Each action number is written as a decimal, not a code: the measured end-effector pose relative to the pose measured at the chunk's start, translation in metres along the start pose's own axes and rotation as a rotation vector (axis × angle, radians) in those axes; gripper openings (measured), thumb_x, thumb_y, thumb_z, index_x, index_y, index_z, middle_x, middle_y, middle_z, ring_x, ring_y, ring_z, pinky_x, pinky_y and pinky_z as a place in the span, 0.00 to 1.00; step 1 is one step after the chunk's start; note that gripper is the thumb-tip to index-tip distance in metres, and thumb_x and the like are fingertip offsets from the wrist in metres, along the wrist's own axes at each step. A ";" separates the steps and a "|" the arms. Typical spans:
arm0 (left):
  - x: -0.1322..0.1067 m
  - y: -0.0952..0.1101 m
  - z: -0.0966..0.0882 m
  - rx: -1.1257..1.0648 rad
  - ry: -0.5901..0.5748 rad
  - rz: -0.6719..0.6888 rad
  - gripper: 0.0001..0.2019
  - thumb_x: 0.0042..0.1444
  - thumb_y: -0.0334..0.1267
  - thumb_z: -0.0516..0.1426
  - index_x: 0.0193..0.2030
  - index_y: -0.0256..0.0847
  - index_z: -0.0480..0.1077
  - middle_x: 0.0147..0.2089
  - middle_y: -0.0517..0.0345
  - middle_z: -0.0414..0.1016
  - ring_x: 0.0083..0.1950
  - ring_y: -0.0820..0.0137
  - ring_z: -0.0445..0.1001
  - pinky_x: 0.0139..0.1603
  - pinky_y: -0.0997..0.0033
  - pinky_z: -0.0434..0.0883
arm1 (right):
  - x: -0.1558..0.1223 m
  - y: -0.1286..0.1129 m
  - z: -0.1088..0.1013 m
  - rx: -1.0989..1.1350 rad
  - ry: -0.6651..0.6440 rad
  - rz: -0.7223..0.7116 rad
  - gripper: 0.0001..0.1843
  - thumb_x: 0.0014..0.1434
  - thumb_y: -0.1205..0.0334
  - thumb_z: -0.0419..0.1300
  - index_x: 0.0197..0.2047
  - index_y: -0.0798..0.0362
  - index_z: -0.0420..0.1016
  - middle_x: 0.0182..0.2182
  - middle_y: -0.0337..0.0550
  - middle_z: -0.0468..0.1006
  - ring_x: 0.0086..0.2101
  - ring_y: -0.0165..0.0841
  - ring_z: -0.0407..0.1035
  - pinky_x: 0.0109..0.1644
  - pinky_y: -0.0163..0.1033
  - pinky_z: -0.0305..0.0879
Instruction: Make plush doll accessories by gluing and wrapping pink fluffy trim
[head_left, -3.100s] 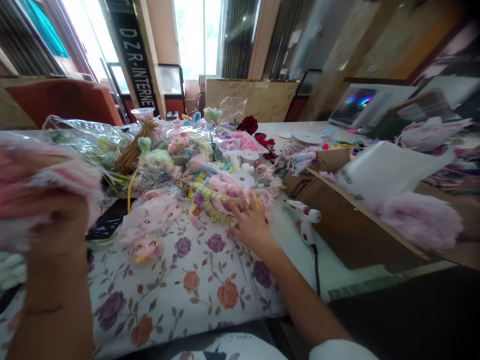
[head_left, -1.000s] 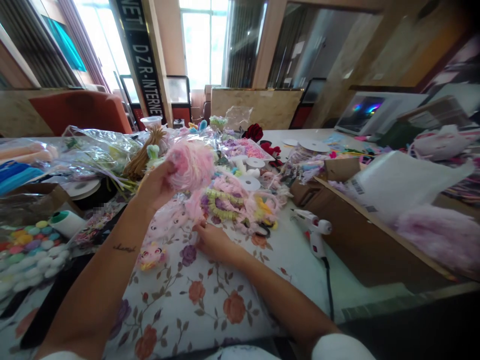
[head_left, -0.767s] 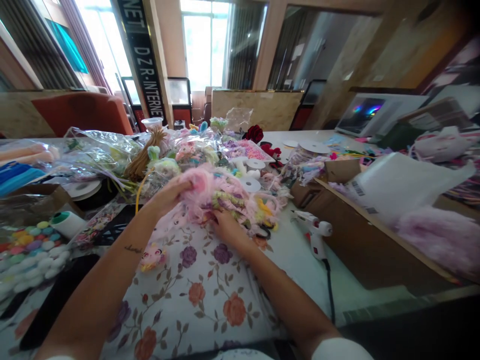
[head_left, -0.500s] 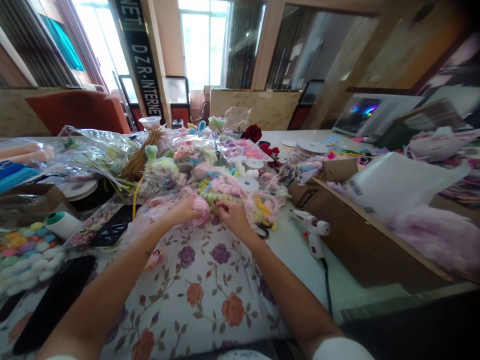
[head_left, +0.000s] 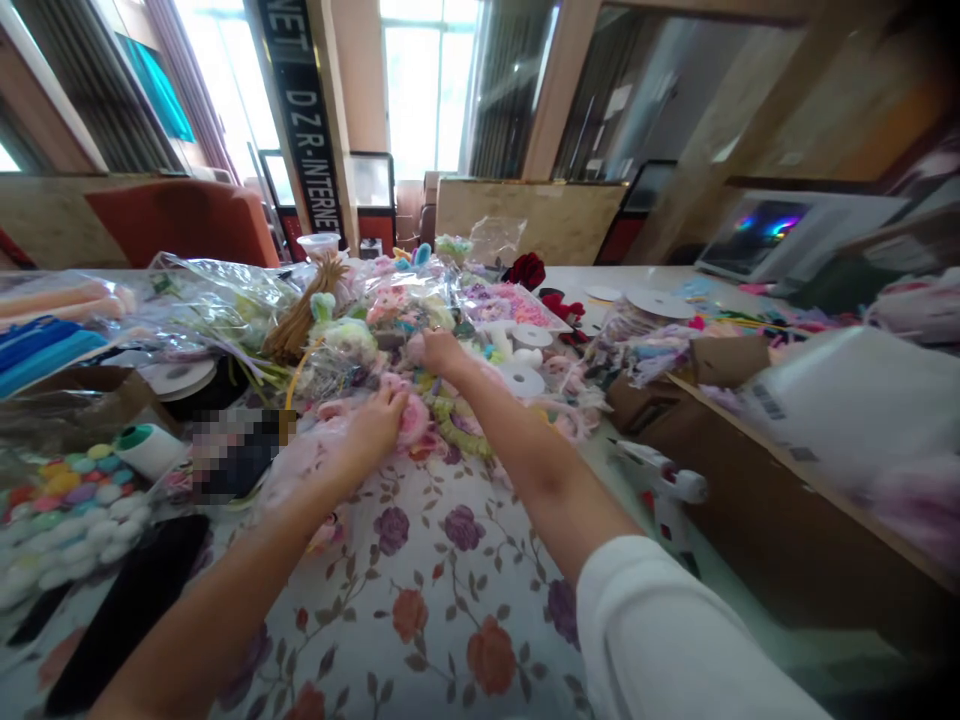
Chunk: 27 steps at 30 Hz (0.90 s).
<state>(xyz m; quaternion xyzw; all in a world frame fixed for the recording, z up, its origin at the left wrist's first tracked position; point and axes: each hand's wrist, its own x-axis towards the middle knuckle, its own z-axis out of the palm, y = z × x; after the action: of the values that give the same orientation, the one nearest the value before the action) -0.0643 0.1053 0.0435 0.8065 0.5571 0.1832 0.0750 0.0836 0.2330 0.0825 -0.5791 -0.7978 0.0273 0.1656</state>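
My left hand (head_left: 381,420) is closed on a pink fluffy bundle (head_left: 414,418), which rests at the near edge of a craft pile. My right hand (head_left: 444,355) reaches across into the middle of that pile. Its fingers are bent around or against something pale pink that I cannot make out. Under my right forearm curves a yellow-green strip (head_left: 459,432), partly hidden. White spools (head_left: 523,380) lie just right of the forearm. Below both hands spreads a floral cloth (head_left: 427,570) with purple and orange roses.
At right, a white glue gun (head_left: 671,480) lies beside a cardboard box (head_left: 772,510) holding a white plastic bag (head_left: 870,400). On the left are colourful pompoms (head_left: 75,500), a white roll (head_left: 148,450) and a long black object (head_left: 131,610). Dark red flowers (head_left: 527,270) stand behind the pile.
My right hand has moved forward and slightly left, from beside the yellow-green strip deeper into the pile. My left hand stays at the pink bundle. The view has shifted slightly.
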 end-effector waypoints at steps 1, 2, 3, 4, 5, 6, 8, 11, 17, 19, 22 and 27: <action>-0.003 -0.004 0.004 -0.015 0.009 0.008 0.23 0.57 0.25 0.43 0.59 0.35 0.61 0.60 0.39 0.63 0.57 0.58 0.66 0.57 0.55 0.62 | 0.007 -0.001 0.005 -0.018 -0.014 0.031 0.21 0.57 0.63 0.57 0.53 0.64 0.69 0.49 0.62 0.74 0.51 0.44 0.67 0.54 0.41 0.58; -0.005 -0.008 0.007 -0.038 0.016 0.020 0.24 0.57 0.25 0.42 0.61 0.35 0.60 0.61 0.39 0.62 0.58 0.60 0.66 0.58 0.56 0.63 | 0.012 -0.002 0.009 -0.034 -0.025 0.066 0.24 0.57 0.61 0.58 0.55 0.64 0.67 0.50 0.63 0.73 0.51 0.45 0.66 0.54 0.42 0.59; -0.008 -0.012 0.008 -0.061 0.019 0.035 0.25 0.58 0.26 0.42 0.62 0.35 0.59 0.61 0.40 0.63 0.58 0.61 0.66 0.58 0.58 0.63 | 0.017 -0.002 0.013 -0.047 -0.032 0.105 0.28 0.57 0.58 0.59 0.58 0.64 0.64 0.51 0.63 0.72 0.52 0.46 0.66 0.53 0.43 0.60; -0.011 -0.016 0.008 -0.088 0.022 0.052 0.24 0.59 0.27 0.41 0.62 0.36 0.59 0.60 0.41 0.64 0.58 0.61 0.67 0.58 0.59 0.64 | 0.021 -0.001 0.017 -0.059 -0.038 0.145 0.33 0.56 0.55 0.60 0.60 0.64 0.60 0.53 0.64 0.71 0.53 0.47 0.65 0.53 0.44 0.60; -0.013 -0.018 0.006 -0.114 0.031 0.066 0.23 0.60 0.30 0.41 0.62 0.37 0.60 0.59 0.42 0.65 0.58 0.62 0.67 0.58 0.60 0.64 | 0.025 -0.001 0.020 -0.069 -0.044 0.182 0.38 0.54 0.52 0.62 0.62 0.64 0.57 0.54 0.65 0.69 0.53 0.48 0.64 0.52 0.45 0.61; -0.015 -0.020 0.004 -0.134 0.046 0.074 0.22 0.62 0.32 0.41 0.61 0.37 0.61 0.58 0.43 0.66 0.58 0.62 0.67 0.58 0.60 0.64 | 0.027 0.000 0.023 -0.078 -0.049 0.212 0.43 0.52 0.49 0.63 0.63 0.64 0.55 0.54 0.66 0.68 0.53 0.49 0.63 0.52 0.47 0.61; -0.018 -0.020 -0.002 -0.159 0.088 0.068 0.21 0.63 0.37 0.41 0.59 0.37 0.63 0.57 0.43 0.67 0.59 0.61 0.66 0.60 0.60 0.63 | 0.031 0.002 0.028 -0.096 -0.056 0.250 0.49 0.48 0.45 0.65 0.63 0.65 0.53 0.55 0.68 0.66 0.54 0.50 0.62 0.53 0.49 0.59; -0.018 -0.016 -0.007 -0.174 0.127 0.038 0.21 0.63 0.40 0.43 0.60 0.36 0.63 0.56 0.42 0.67 0.59 0.58 0.66 0.59 0.58 0.63 | 0.031 0.005 0.032 -0.122 -0.047 0.245 0.48 0.48 0.44 0.64 0.63 0.63 0.53 0.56 0.68 0.64 0.56 0.51 0.59 0.54 0.52 0.57; -0.018 -0.014 -0.015 -0.185 0.214 0.020 0.20 0.62 0.42 0.47 0.57 0.39 0.64 0.55 0.45 0.68 0.55 0.59 0.68 0.57 0.60 0.64 | 0.018 0.006 0.019 -0.155 0.038 0.141 0.35 0.52 0.50 0.61 0.59 0.57 0.58 0.53 0.61 0.67 0.54 0.52 0.59 0.55 0.54 0.54; -0.019 -0.015 -0.019 -0.204 0.275 -0.014 0.18 0.62 0.42 0.46 0.56 0.41 0.65 0.54 0.47 0.69 0.54 0.61 0.69 0.57 0.61 0.64 | 0.010 0.005 0.007 -0.142 0.101 0.117 0.33 0.53 0.49 0.60 0.57 0.58 0.59 0.52 0.61 0.67 0.53 0.52 0.60 0.54 0.54 0.55; -0.020 -0.016 -0.025 -0.220 0.337 -0.057 0.18 0.63 0.43 0.44 0.52 0.39 0.68 0.52 0.48 0.71 0.52 0.61 0.70 0.55 0.61 0.64 | -0.002 0.005 -0.018 -0.057 0.278 0.068 0.32 0.54 0.48 0.59 0.55 0.59 0.59 0.52 0.61 0.65 0.50 0.48 0.62 0.52 0.47 0.58; -0.020 -0.010 -0.032 -0.288 0.459 -0.035 0.19 0.63 0.45 0.44 0.48 0.36 0.70 0.47 0.47 0.72 0.50 0.62 0.70 0.52 0.64 0.66 | -0.025 0.022 -0.072 0.149 0.602 0.048 0.30 0.57 0.49 0.56 0.56 0.61 0.57 0.51 0.57 0.65 0.50 0.42 0.63 0.50 0.45 0.63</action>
<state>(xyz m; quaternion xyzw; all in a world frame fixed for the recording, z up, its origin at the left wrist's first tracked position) -0.0911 0.0874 0.0656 0.7152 0.5415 0.4372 0.0639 0.1319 0.2059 0.1395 -0.5661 -0.6947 -0.0831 0.4359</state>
